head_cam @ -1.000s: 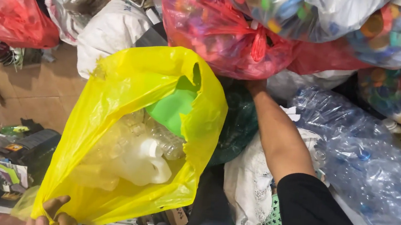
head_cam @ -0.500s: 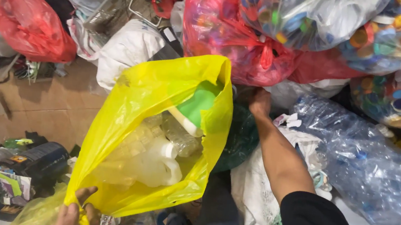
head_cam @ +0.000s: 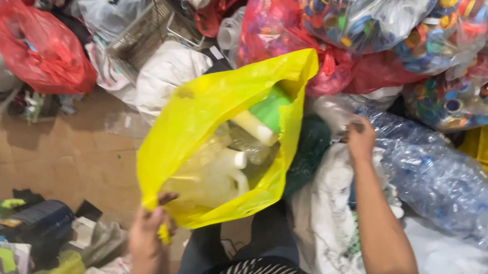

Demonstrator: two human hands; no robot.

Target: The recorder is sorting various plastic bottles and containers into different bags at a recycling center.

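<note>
Your right hand [head_cam: 360,137] has left the yellow bag [head_cam: 221,122], now gripping clear plastic [head_cam: 433,175]; left hand [head_cam: 149,236] pinches its partly filled corner.

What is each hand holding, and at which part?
The left hand grips the yellow bag by its lower edge. The right hand touches the clear bag of bottles; a grip cannot be told.

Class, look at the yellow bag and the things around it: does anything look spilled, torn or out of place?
Nothing stands out. The yellow bag, pinched at its edge by the left hand, looks whole with white bottles inside. The right hand rests among packed sacks.
</note>
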